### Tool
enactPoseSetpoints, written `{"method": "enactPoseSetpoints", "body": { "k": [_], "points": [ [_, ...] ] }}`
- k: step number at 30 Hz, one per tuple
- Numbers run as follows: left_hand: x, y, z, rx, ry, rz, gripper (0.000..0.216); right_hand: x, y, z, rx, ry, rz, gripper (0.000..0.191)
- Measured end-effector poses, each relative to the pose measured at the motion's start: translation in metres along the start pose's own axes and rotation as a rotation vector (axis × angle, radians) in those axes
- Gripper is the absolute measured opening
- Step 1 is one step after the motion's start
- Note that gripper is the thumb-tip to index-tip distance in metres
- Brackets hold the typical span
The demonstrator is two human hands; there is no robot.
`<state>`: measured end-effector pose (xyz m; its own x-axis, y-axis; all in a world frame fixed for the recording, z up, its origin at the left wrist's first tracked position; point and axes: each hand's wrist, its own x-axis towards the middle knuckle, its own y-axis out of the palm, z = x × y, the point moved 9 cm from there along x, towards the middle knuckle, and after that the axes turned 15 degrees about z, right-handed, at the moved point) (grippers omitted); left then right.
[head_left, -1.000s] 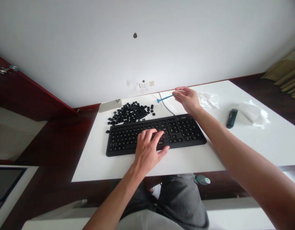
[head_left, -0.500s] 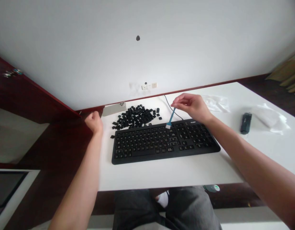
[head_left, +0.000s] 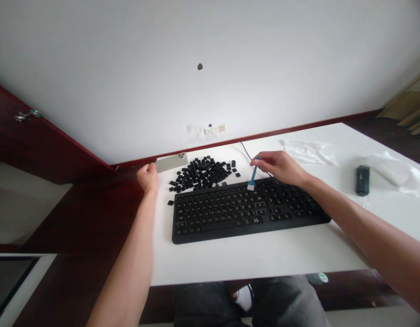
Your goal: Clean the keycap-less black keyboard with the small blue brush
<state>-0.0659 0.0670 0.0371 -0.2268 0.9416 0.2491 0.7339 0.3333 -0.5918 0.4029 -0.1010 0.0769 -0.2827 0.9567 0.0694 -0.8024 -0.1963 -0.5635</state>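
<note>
A black keyboard [head_left: 244, 211] lies across the white table [head_left: 257, 254]. My right hand [head_left: 279, 167] pinches a small blue brush [head_left: 253, 176], its white bristles touching the keyboard's top edge. My left hand [head_left: 147, 176] is closed at the table's far left corner, beside a beige phone [head_left: 171, 162]; what its fingers hold, if anything, is hidden. A pile of loose black keycaps [head_left: 203, 174] lies between the phone and the keyboard.
Crumpled clear plastic [head_left: 310, 151] lies at the back right, more plastic wrap [head_left: 395, 171] near the right edge. A small dark device [head_left: 362, 180] sits beside it. The keyboard's cable [head_left: 245, 152] runs toward the wall. A dark red cabinet [head_left: 32, 136] stands at left.
My left hand left the keys and went to the table's far left corner by the phone. My right hand swung the blue brush down onto the keyboard's top edge.
</note>
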Motion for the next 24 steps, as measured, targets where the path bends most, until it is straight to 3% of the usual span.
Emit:
{"method": "enactPoseSetpoints", "body": {
  "k": [11,19,24],
  "points": [
    [0.006,0.007,0.001,0.069,-0.003,0.047,0.031,0.0,-0.03,-0.009,0.186,-0.029,-0.149,0.053],
    [0.006,0.009,-0.003,0.097,0.016,0.079,0.033,0.005,-0.023,-0.045,0.283,0.062,-0.039,0.055],
    [0.008,0.01,-0.003,0.093,0.02,0.068,0.033,0.003,-0.014,-0.035,0.426,0.057,0.169,0.053]
  ]
}}
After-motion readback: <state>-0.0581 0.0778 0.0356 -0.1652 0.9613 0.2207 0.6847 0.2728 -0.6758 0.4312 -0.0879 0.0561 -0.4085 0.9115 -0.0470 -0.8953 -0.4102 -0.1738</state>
